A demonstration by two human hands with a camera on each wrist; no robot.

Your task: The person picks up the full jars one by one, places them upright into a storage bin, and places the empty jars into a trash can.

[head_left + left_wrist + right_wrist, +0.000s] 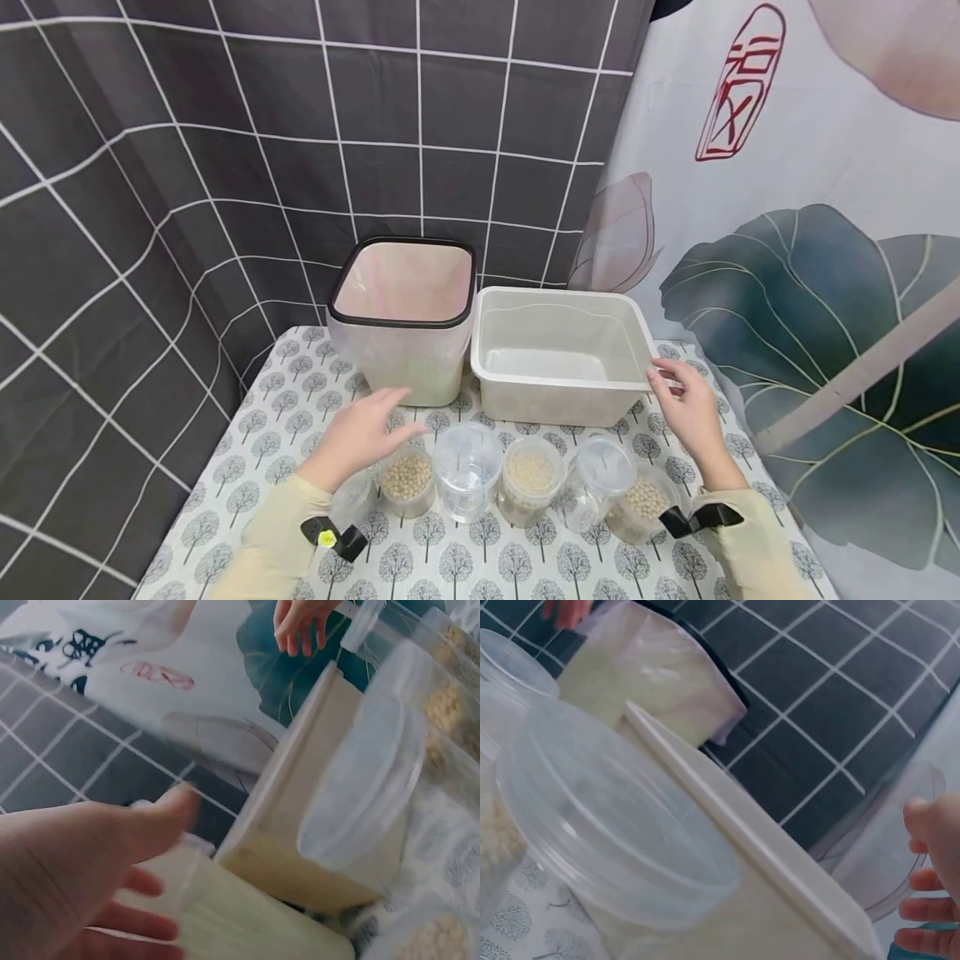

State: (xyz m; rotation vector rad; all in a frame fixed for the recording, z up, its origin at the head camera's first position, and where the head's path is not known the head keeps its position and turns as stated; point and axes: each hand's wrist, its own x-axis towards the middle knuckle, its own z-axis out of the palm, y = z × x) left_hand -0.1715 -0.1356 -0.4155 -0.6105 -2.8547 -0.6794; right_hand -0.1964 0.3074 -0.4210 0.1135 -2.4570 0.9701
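My left hand [363, 437] hovers above the row of jars with its fingers extended and thumb apart, holding nothing. Below it stand a clear jar of pale round beans [407, 483] and an empty-looking clear jar [467, 475]. My right hand [686, 408] is at the right side of a white rectangular tub [566, 404], its fingertips right at the rim corner in the head view. In the right wrist view, that hand's fingers [926, 907] are loosely bent beside the tub's corner. Another jar of beans [647, 500] stands near the right wrist.
A tall bin with a black rim [405, 323] stands left of the tub, against the dark grid-patterned curtain [382, 108]. Between the hands are another bean jar [530, 479] and another clear jar [596, 479]. A further clear jar [352, 500] is partly hidden by the left wrist.
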